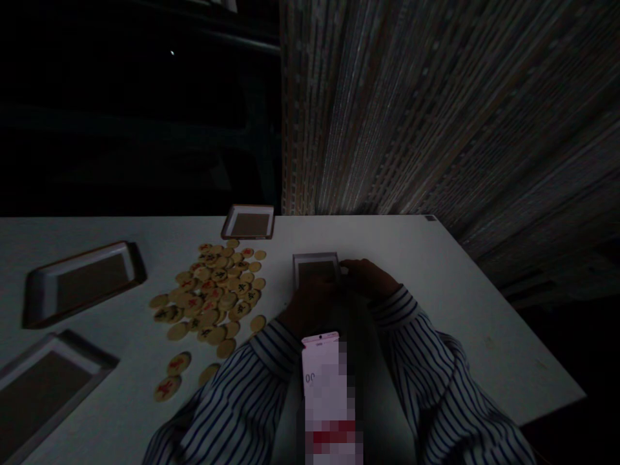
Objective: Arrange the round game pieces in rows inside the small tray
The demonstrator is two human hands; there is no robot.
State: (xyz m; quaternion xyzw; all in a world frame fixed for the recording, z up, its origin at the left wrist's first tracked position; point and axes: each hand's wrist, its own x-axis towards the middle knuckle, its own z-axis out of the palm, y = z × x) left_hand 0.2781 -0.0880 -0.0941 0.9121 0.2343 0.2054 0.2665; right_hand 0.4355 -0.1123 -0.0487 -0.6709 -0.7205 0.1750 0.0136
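Observation:
A shallow open box (338, 257) with pale walls and a dark brown bottom lies on the white table in front of me. My left hand (312, 302) reaches over its near side and covers part of it; its fingers are lost in the dark. At the box's right side is my right hand (371, 278), its fingers curled near the wall. Whatever they may hold is too dark to make out. Left of the box spreads a loose pile of round wooden Chinese chess pieces (220, 274), marked in red and black.
A lit phone (320, 361) lies between my forearms. Other shallow trays stand at the table's back edge (248, 236), at the left (84, 311) and at the near left (90, 342). Behind the white table (436, 271) hangs a striped curtain (387, 116).

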